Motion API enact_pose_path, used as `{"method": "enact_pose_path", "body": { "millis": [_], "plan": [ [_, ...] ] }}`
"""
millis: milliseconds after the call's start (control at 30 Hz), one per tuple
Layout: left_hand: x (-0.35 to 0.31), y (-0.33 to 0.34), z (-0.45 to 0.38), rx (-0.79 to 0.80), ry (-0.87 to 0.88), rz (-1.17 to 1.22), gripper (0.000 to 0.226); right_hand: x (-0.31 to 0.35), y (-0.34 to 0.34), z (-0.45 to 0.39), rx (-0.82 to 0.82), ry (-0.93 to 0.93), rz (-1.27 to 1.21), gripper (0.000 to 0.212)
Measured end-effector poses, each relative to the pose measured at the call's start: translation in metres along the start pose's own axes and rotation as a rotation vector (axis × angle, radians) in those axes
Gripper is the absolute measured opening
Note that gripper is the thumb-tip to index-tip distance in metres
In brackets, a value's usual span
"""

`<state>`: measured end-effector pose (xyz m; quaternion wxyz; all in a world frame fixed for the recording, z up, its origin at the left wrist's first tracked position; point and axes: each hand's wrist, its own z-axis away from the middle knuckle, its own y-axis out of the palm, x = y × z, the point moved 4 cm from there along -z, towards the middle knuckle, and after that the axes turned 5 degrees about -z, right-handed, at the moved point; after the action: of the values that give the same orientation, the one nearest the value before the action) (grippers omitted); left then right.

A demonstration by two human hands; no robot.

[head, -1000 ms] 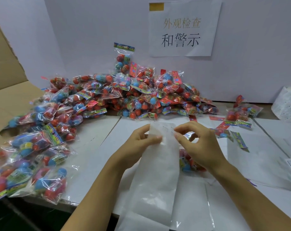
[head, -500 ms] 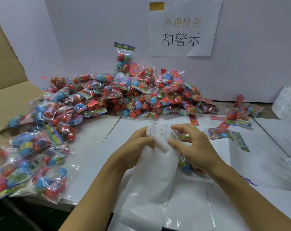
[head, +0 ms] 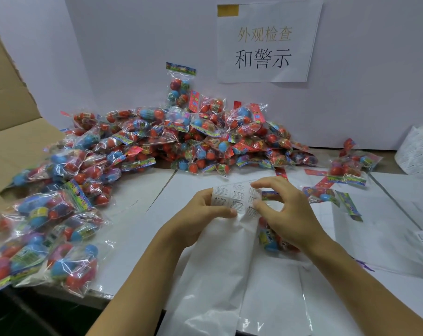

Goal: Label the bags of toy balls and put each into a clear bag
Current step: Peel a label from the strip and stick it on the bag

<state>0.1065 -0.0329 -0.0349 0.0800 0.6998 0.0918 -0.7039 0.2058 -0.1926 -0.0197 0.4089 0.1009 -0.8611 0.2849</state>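
My left hand (head: 200,214) grips the top of a long white sheet of warning labels (head: 232,197), which hangs down toward me over the table edge. My right hand (head: 285,212) pinches the right edge of that sheet between thumb and fingers. One bag of red and blue toy balls (head: 270,240) lies on the table under my right wrist, partly hidden. A large heap of ball bags (head: 181,141) covers the back of the table, and more bags (head: 48,226) spread along the left side.
A few loose ball bags (head: 346,168) lie at the right. Flat clear bags (head: 273,294) lie near the front edge. A roll of labels (head: 419,151) stands far right. A paper sign (head: 266,42) hangs on the white wall, with cardboard (head: 9,122) at the left.
The top of the label sheet has turned so its printed warning labels face me. My right hand's fingers have shifted along the sheet's right edge.
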Motion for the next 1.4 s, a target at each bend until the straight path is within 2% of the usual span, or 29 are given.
{"method": "enact_pose_path", "body": {
  "millis": [133, 267, 367, 500, 667, 767, 867, 933, 1067, 1167, 1267, 1400],
  "plan": [
    [-0.002, 0.002, 0.003, -0.007, -0.028, -0.028, 0.036, -0.009, 0.0, -0.002, -0.014, 0.186, -0.119, 0.036],
    [-0.008, 0.007, 0.007, 0.008, -0.076, 0.008, 0.022, -0.012, -0.006, -0.004, -0.065, 0.352, -0.335, 0.03],
    [-0.007, 0.008, 0.008, -0.003, -0.156, 0.07, 0.024, -0.011, -0.006, -0.004, -0.048, 0.371, -0.444, 0.034],
    [-0.004, 0.009, 0.007, -0.002, -0.157, 0.117, 0.024, -0.01, -0.001, -0.003, -0.017, 0.377, -0.465, 0.046],
    [-0.007, 0.005, 0.007, 0.048, -0.081, 0.052, 0.013, -0.011, -0.012, -0.005, -0.174, 0.361, -0.486, 0.046],
    [-0.004, 0.005, 0.005, 0.096, -0.04, 0.047, 0.025, -0.013, -0.018, -0.008, -0.266, 0.355, -0.491, 0.045],
    [-0.003, 0.002, 0.002, 0.05, -0.008, 0.036, 0.029, -0.015, -0.02, -0.008, -0.273, 0.348, -0.46, 0.041],
    [-0.004, -0.003, 0.001, -0.011, 0.013, 0.074, 0.016, -0.016, -0.019, -0.009, -0.253, 0.34, -0.429, 0.038],
    [-0.003, -0.004, 0.0, -0.008, 0.037, 0.089, 0.014, -0.012, -0.02, -0.006, -0.273, 0.227, -0.186, 0.038],
    [-0.002, 0.0, -0.001, 0.015, 0.051, 0.019, 0.008, 0.009, -0.02, 0.0, -0.337, -0.042, 0.012, 0.032],
    [-0.002, 0.002, 0.0, 0.04, 0.06, -0.015, 0.008, 0.024, -0.015, 0.005, -0.284, -0.261, 0.058, 0.024],
    [0.0, 0.003, 0.0, 0.082, 0.071, -0.006, 0.024, 0.027, -0.006, 0.007, -0.164, -0.209, 0.009, 0.021]
  ]
}}
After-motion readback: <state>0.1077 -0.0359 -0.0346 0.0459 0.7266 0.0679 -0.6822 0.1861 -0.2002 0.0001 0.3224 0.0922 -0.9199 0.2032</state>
